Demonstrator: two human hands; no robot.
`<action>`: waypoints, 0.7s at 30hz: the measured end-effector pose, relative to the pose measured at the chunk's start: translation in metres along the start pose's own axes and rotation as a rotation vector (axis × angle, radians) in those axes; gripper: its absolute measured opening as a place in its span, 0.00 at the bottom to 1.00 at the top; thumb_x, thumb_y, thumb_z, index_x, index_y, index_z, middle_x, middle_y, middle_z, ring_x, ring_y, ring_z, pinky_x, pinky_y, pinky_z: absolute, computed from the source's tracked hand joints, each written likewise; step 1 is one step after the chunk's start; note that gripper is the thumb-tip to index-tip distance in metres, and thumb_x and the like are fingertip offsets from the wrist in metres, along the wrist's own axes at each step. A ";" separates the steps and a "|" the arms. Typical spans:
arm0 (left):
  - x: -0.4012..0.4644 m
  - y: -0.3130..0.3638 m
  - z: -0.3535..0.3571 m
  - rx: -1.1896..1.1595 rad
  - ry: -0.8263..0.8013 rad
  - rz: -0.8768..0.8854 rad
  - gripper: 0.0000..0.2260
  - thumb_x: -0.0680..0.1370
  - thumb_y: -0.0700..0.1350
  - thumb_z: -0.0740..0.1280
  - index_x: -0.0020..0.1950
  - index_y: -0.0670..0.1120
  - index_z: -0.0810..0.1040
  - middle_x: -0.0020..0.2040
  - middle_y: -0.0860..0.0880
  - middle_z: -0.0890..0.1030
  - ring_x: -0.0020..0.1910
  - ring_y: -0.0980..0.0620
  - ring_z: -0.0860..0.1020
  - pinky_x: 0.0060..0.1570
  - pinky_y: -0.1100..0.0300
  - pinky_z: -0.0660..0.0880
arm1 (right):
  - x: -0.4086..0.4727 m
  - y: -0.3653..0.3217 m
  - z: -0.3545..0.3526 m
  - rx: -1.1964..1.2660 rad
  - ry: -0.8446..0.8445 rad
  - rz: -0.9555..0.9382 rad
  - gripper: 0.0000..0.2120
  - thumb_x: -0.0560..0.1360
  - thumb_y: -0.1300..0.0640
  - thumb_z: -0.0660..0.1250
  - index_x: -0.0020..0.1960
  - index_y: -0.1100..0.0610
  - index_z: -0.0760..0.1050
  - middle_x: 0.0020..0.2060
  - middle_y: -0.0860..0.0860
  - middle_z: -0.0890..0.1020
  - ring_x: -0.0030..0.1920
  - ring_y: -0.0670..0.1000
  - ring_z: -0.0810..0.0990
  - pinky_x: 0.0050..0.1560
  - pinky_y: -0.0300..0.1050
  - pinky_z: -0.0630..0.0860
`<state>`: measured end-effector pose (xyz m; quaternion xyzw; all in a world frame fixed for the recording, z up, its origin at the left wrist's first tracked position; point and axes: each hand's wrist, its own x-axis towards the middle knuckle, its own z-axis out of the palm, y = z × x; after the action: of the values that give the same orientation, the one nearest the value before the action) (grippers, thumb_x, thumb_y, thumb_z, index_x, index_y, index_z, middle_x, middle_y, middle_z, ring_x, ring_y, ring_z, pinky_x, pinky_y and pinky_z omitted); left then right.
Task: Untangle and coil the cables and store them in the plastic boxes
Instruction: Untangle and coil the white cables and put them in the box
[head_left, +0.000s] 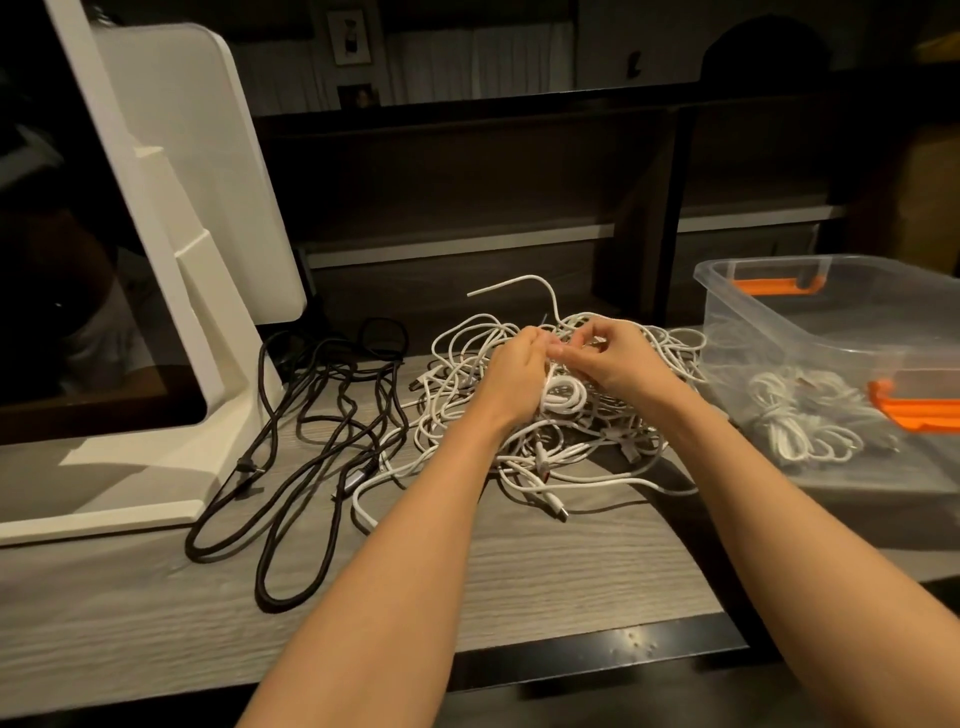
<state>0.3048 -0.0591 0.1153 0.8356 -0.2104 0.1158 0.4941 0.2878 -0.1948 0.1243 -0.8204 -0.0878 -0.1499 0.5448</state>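
Grey wooden desk (519, 566) is holding a big white cable tangle (524, 447) beside the clear plastic box (779, 306). Left hand (514, 374) is gripping a small white coil (563, 395) while right hand (610, 358) is pinching its loose end; keeping the loops tight should be helping.

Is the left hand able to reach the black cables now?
Probably not yet: the left hand grips a white cable coil. The black cables lie uncovered to its left.

No readable text, label, brand or number anywhere (small framed pictures (349, 36) on the far wall too dim and blurred to make out).
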 end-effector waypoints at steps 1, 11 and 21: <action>0.002 -0.001 0.000 -0.041 0.006 -0.019 0.14 0.85 0.45 0.52 0.56 0.43 0.76 0.44 0.53 0.75 0.42 0.57 0.74 0.39 0.63 0.71 | 0.001 0.001 0.000 -0.062 0.008 0.006 0.12 0.73 0.51 0.72 0.41 0.58 0.73 0.27 0.46 0.75 0.25 0.39 0.70 0.30 0.30 0.66; 0.006 0.006 -0.006 -0.375 0.056 -0.234 0.24 0.84 0.55 0.51 0.49 0.40 0.80 0.32 0.48 0.77 0.27 0.57 0.74 0.25 0.66 0.71 | -0.004 -0.007 0.011 -0.212 -0.124 0.012 0.16 0.80 0.54 0.61 0.34 0.56 0.72 0.28 0.50 0.74 0.26 0.46 0.69 0.28 0.37 0.66; 0.006 0.001 0.003 -0.045 0.332 -0.190 0.12 0.83 0.56 0.56 0.48 0.48 0.70 0.40 0.50 0.75 0.40 0.51 0.75 0.40 0.56 0.71 | -0.012 -0.016 0.005 -0.212 -0.322 0.100 0.15 0.80 0.51 0.62 0.39 0.56 0.79 0.24 0.47 0.69 0.23 0.43 0.64 0.25 0.34 0.62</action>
<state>0.3099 -0.0637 0.1170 0.8098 -0.0486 0.2001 0.5493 0.2726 -0.1838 0.1319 -0.8898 -0.1168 0.0021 0.4412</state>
